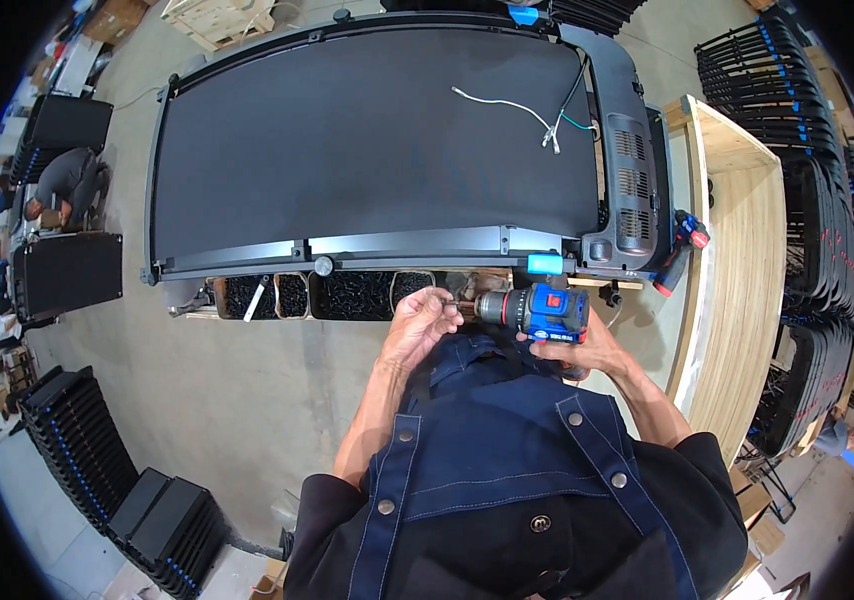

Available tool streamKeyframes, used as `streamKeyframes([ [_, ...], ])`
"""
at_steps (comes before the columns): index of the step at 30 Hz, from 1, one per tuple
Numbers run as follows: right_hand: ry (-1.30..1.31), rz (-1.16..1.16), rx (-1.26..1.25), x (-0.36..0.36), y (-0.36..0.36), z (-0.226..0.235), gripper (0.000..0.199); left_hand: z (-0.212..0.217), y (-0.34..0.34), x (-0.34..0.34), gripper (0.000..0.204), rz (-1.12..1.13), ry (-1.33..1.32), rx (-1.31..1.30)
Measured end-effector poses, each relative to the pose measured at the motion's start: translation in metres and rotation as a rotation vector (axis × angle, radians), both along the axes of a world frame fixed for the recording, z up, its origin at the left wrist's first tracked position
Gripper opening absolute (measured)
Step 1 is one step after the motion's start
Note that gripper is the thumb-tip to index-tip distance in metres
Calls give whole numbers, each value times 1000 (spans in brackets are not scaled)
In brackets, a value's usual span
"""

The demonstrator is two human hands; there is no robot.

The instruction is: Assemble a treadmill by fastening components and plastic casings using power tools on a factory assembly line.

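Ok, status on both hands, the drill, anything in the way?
Right hand gripping blue cordless drill. Left hand at its front end, pinched contents unclear. Loose wires on treadmill belt, away from both hands.

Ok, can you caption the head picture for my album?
Right grip holds a blue drill, left grip near its chuck, beside a treadmill.

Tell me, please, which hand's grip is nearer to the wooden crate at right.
Right. The right grip, on the blue drill, is left of the crate, apart from it; the left grip, at the drill's tip, is farther left.
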State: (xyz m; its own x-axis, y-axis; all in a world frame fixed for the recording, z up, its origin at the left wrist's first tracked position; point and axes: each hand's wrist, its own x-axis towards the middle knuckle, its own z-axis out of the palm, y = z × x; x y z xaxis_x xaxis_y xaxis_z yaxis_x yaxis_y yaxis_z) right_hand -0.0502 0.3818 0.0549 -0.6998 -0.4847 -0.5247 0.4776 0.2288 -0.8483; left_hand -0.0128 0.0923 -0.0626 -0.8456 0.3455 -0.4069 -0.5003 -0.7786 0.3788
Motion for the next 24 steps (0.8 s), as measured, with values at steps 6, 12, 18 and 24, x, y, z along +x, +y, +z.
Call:
streamKeyframes([
  [6,-112,-91,-71,4,-7,8,53,6,-4,-8,27,-53,4,-18],
  [12,99,-62,53,20,9,-18,49,32,13,-20,29,-75,120,-496],
  [18,-20,-165,118,25,-2,18,40,26,35,-27,33,-71,87,-372],
  [24,406,-37,458,7,-3,42,42,38,65,-39,41,-94,-150,83],
])
